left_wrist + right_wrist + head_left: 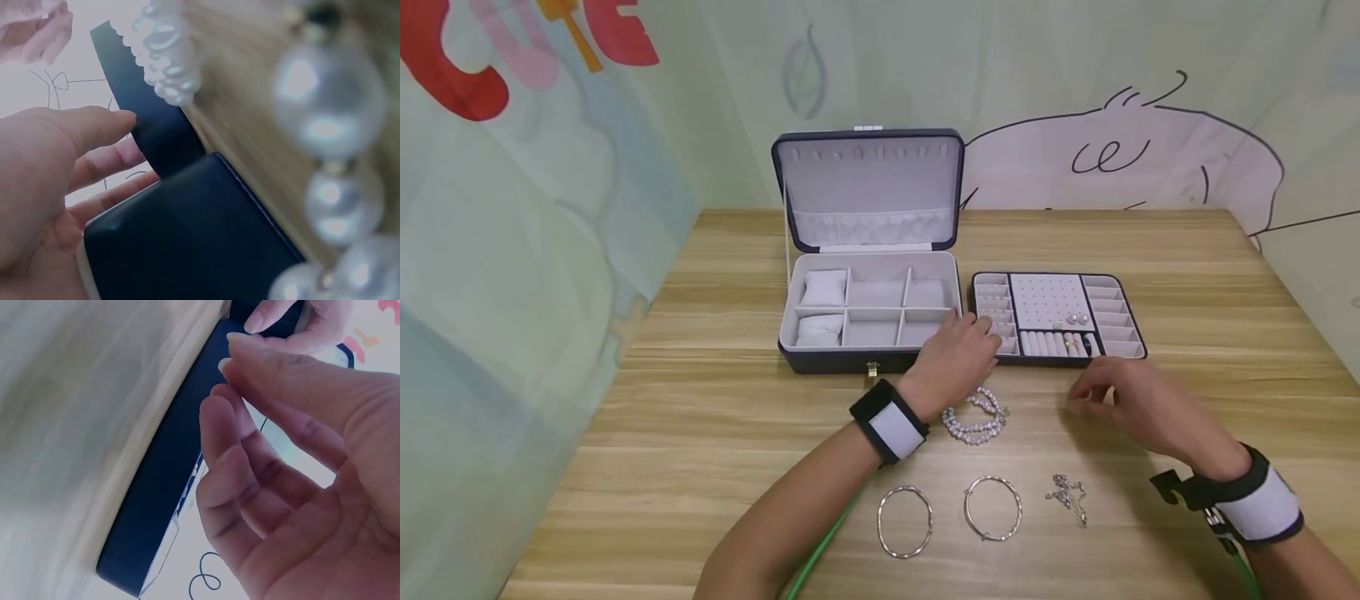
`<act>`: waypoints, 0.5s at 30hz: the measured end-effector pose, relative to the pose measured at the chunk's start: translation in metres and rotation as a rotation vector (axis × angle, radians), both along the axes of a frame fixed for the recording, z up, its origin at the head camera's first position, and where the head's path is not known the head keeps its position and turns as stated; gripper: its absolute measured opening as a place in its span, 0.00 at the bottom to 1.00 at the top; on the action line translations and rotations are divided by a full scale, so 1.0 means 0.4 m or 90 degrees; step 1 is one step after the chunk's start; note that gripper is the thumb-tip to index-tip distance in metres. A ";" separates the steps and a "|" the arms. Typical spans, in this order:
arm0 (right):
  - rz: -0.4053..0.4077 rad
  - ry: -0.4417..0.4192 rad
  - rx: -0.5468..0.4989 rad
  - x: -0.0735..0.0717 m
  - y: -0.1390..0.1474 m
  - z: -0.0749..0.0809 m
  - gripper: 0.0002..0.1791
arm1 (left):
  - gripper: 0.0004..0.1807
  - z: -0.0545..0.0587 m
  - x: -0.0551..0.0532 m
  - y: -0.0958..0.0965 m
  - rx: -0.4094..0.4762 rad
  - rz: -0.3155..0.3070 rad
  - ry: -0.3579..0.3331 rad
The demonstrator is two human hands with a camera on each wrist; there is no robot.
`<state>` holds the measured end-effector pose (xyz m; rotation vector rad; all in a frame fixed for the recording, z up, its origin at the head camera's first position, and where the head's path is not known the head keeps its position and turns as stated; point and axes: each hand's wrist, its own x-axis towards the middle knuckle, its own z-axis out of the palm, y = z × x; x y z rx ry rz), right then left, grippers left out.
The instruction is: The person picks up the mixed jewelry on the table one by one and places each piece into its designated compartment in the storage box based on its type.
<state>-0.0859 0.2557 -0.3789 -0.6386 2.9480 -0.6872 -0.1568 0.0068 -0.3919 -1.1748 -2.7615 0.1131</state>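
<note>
My left hand (951, 358) reaches over the front right corner of a dark blue jewelry box (831, 362). Its fingers lie nearly straight at the left end of a dark-sided jewelry tray (1052, 361), and in the left wrist view the thumb (112, 125) touches the tray's side. Just in front of the tray's right part hovers my right hand (1138, 408), fingers loosely bent and nothing visible between them. A beaded pearl bracelet (973, 437) lies under the left wrist. Pearl earrings (1077, 319) sit on the tray's pad, with rings (1072, 344) in the rolls below.
Two bangles, one on the left (880, 525) and one on the right (967, 510), lie on the wooden table (700, 433). A thin silver chain (1063, 493) is beside them. The box's raised lid (872, 183) stands at the back; two white cushions (825, 288) fill its left compartments.
</note>
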 end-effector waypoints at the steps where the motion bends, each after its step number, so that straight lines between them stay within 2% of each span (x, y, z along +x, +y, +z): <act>1: 0.007 0.004 -0.003 0.003 0.000 -0.003 0.09 | 0.14 0.000 0.000 -0.001 0.001 -0.001 0.001; 5: -0.009 0.049 -0.027 0.002 0.011 -0.017 0.08 | 0.12 -0.001 -0.001 -0.003 0.007 -0.006 0.008; 9: -0.092 0.108 -0.040 -0.018 0.040 -0.030 0.04 | 0.11 -0.002 -0.001 -0.005 0.015 -0.010 0.016; 12: -0.159 0.107 -0.038 -0.042 0.069 -0.034 0.03 | 0.11 -0.001 -0.001 -0.005 0.021 -0.010 0.014; 15: -0.212 0.066 -0.033 -0.068 0.094 -0.035 0.08 | 0.11 -0.001 -0.001 -0.004 0.022 -0.008 0.006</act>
